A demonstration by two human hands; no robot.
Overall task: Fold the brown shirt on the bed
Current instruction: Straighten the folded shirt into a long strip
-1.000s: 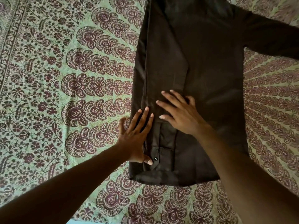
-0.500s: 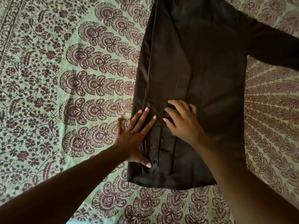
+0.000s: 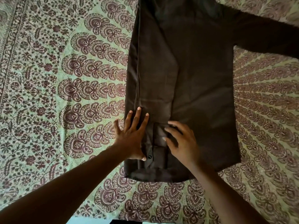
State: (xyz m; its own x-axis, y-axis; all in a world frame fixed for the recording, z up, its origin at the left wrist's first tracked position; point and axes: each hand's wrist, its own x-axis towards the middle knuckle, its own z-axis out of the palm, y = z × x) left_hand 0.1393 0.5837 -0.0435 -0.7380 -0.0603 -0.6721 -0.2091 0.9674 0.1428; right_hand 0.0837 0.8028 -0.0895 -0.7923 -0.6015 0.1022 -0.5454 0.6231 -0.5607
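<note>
The brown shirt (image 3: pixel 194 81) lies flat on the bed, its left side folded inward with the left sleeve laid lengthwise over the body. The right sleeve (image 3: pixel 267 38) still stretches out to the right. My left hand (image 3: pixel 132 136) presses flat with spread fingers on the shirt's left folded edge, thumb beside a cuff button (image 3: pixel 149 156). My right hand (image 3: pixel 182 141) rests on the folded sleeve's cuff near the hem, fingers bent loosely over the cloth.
A green bedspread (image 3: pixel 56 94) with maroon paisley and floral print covers the whole bed. The bed's near edge shows at the bottom of the frame.
My right hand slid toward me, down the folded sleeve to the cuff, and its fingers bent. My left hand stayed on the left edge.
</note>
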